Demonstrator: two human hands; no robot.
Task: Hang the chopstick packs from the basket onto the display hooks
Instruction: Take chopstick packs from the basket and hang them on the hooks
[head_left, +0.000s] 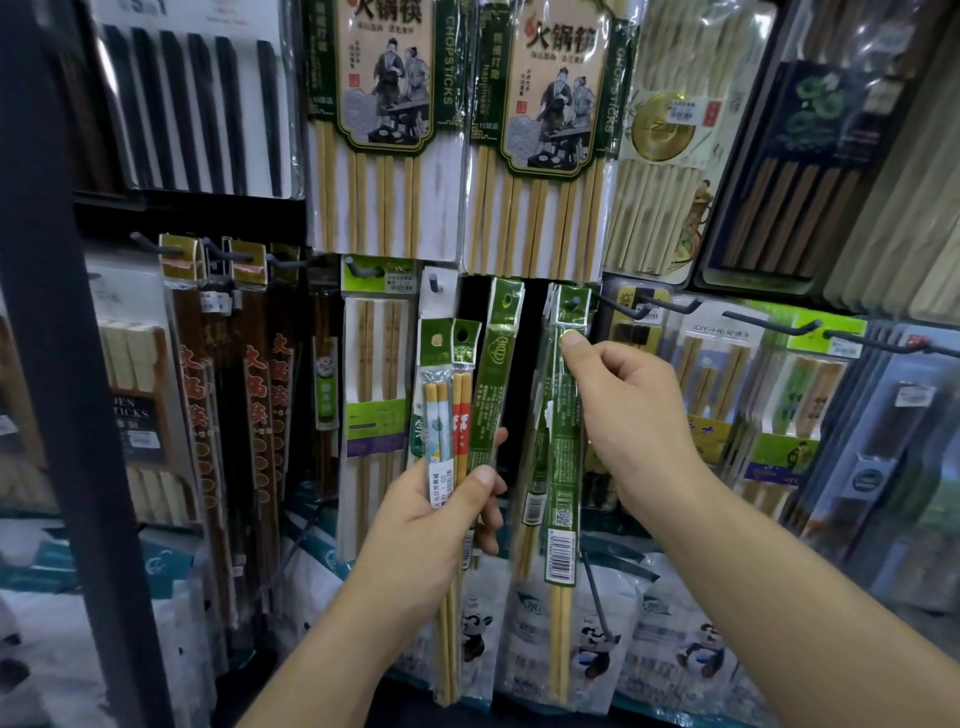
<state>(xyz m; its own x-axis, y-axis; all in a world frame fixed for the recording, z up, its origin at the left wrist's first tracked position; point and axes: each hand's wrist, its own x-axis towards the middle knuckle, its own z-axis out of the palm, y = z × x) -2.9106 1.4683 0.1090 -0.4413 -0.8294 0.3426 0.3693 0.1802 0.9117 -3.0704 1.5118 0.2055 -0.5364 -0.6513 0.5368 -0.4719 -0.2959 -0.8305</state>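
The right hand (623, 415) pinches a long green pack (558, 467) just below its header, thumb flat on the front and fingers curled behind. The header sits level with a hook (575, 301) whose dark tip seems to show through the punched hole. The left hand (441, 514) grips three spare packs (439, 405) by their middles, fanned upward: one with blue-printed sticks, one with red, and a second green sleeve leaning right. The step in hand looks like seating the green pack on its hook. The next move probably calls for sliding the header back along the prong until it hangs free, letting go, then taking one pack from the left hand and lining its hole up with a prong. Several bare prongs (649, 309) stand just to the right. Larger hot-pot packs (540, 130) hang above, and panda-printed bags (597, 644) lie below. A dark post (47, 312) blocks the left edge. The basket is not in view, so how many packs remain cannot be told. Whether the hole is fully over the hook is hard to make out, and other green sleeves behind the pack blur together.
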